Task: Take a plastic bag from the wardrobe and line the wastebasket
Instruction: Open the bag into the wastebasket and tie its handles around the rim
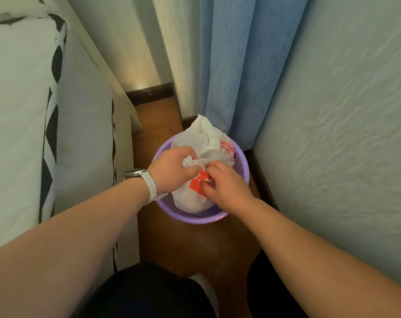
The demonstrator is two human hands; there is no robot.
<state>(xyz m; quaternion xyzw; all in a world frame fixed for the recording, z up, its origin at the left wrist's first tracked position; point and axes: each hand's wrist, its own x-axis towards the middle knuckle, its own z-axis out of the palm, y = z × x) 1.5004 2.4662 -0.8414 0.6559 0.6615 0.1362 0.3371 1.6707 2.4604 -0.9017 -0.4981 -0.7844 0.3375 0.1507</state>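
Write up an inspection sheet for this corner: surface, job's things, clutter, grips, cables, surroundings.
Surface: brown wooden floor, a narrow strip between bed and wall.
Job's things: white plastic bag with red print, crumpled inside the purple wastebasket, not yet spread over its rim.
Clutter: nothing seen.
Grips: left hand grips bunched plastic; right hand pinches the bag's edge.
Cables: nothing seen.
Surroundings: bed at left, blue curtain behind the wastebasket, pale wall at right.
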